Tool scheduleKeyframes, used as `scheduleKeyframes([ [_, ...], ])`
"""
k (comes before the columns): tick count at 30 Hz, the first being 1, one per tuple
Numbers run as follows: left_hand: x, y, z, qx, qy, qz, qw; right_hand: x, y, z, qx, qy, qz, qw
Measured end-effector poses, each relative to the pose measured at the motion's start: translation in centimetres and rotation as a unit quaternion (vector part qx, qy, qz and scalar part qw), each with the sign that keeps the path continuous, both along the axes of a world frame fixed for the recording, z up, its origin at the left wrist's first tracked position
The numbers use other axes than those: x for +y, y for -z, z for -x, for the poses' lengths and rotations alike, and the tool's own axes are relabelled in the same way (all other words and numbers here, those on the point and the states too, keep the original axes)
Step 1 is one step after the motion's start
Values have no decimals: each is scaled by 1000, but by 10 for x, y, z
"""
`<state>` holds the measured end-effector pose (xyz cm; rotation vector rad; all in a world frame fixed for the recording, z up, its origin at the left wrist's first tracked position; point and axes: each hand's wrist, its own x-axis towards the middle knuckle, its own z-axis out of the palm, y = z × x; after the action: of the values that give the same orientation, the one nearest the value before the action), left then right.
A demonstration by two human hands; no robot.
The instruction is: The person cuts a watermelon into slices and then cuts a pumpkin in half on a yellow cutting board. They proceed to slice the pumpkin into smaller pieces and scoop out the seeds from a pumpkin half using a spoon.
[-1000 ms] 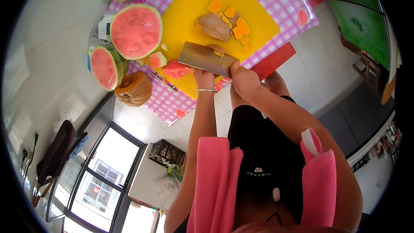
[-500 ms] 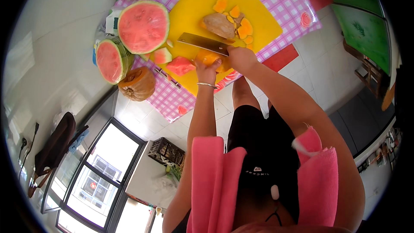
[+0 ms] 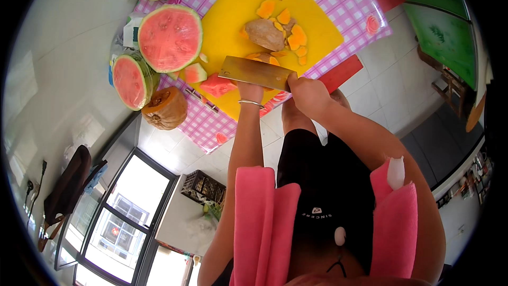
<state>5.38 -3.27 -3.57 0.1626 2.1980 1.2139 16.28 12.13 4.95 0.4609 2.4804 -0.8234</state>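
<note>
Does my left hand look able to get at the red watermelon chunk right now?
Probably yes: the red watermelon chunk lies right beside your left hand, with nothing visible between them. The cleaver in your right hand hides its fingers, though, so I can't tell whether they're free.

Bright, daylit | black-framed glass window (image 3: 125, 211), lower left, blown out white | pale glossy wall (image 3: 69, 47), upper left, streaked with glare | circular black vignette; straight edges bow near rim

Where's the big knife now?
In the head view, the big knife is in the right hand, over the yellow board, its left end beside the red watermelon chunk.
</note>
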Motion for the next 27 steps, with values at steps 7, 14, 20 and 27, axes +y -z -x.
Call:
scheduleKeyframes([
  [7,-14,20,-1,-45,21,31,998,-11,4,-4,27,0,-5,1000],
  [14,4,-10,1,-106,-28,-15,994,-11,10,1,20,4,35,999],
  [20,-1,3,-2,-29,-1,-28,999,-14,14,11,4,2,25,1000],
  [27,-7,-2,6,1,109,29,994,-21,31,32,0,3,-15,1000],
])
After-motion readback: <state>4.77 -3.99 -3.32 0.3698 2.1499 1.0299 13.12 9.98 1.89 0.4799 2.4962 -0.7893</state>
